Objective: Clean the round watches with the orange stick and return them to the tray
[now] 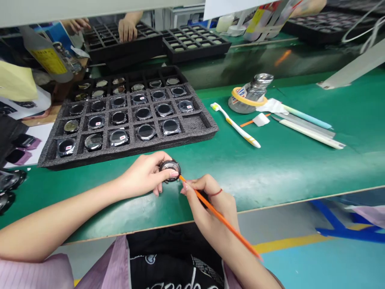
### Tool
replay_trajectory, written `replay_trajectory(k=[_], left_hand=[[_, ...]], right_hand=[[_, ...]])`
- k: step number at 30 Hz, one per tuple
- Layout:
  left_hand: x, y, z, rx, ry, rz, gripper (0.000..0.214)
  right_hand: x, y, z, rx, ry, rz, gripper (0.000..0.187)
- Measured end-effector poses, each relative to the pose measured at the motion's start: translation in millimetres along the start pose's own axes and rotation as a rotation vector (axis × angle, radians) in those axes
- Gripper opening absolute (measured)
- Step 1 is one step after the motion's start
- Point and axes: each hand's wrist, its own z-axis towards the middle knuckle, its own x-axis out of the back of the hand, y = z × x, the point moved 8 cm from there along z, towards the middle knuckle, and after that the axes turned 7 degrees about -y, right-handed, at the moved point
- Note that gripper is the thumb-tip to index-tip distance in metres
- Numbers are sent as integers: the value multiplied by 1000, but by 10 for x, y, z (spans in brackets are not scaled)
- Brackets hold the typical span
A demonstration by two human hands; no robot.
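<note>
Near the bench's front edge, my left hand [147, 174] pinches a round watch case [171, 165], its thumb across the face and its fingers beneath. My right hand [210, 200] grips a thin orange stick [224, 220] like a pen. The stick's front end meets the lower right rim of the watch case; its tip is too small to make out. Just behind stands a black foam tray [126, 149] with rows of similar round watch cases, several bearing small white and red stickers. One pocket [192, 124] at its front right corner holds no watch.
On the green bench [288, 168] to the right lie a toothbrush [236, 126], a white pad [261, 119] and several slim tools [313, 132]. A glass bottle [251, 94] with a yellow band stands behind them. Farther back, a person's hand [128, 29] rests on another tray [126, 48].
</note>
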Motion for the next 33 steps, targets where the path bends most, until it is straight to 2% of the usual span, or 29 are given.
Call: replay_trajectory(k=[4,6,9,11,15,18,22,25,28,31,33], left_hand=[[-7,-25,-11,-16,-7,-13,22],[-7,-26,-25,-24,-8,4,26],[-20,-7,-53,-24,-24,38,35],[-32,7,-74,-25,-42,46,40],[-31,18,-93,-73,-52,22,32],[-7,12,-78,-112,-26,8,27],[16,38,-79,-124,29,54,19],[33,93,-109,-112,80,173,18],[55,112,-124,-91,105,191,22],[42,71,-111,-75,55,67,26],[35,43,-104,-72,29,12,28]], right_hand=[[59,133,39,-138,-56,217,21],[195,186,135,-160,-67,283,20],[610,307,458,-157,3,216,18],[966,409,795,-137,78,130,24],[1647,614,1537,-82,274,41,23],[1914,738,1926,-80,333,-6,15],[1968,804,2129,-97,280,-3,17],[1965,765,2150,-107,239,16,22],[1935,656,2101,-118,255,16,18],[1714,466,1877,-102,274,7,16],[1388,299,1599,-63,196,21,15]])
